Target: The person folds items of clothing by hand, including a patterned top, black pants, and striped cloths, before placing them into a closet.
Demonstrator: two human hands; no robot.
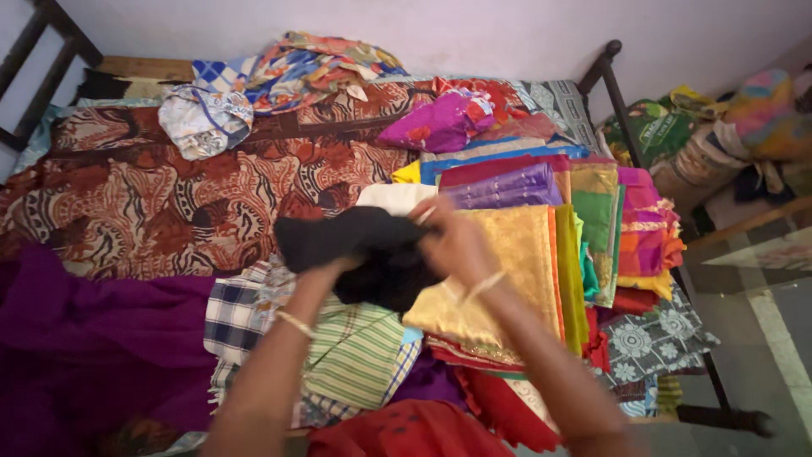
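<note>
Nearest, a green-and-white striped cotton cloth (359,355) lies folded at the bed's edge. Above it, both hands grip a crumpled black fabric garment (355,245): the left hand (326,269) is mostly buried beneath it, fingers closed in the cloth; the right hand (452,241) is clamped on its right end. Just beside the right hand, a folded golden-yellow silk sari (507,279) tops a multicoloured stack. Beyond spreads a brown patterned bedsheet (169,195), then a bundled white printed cloth (205,121).
</note>
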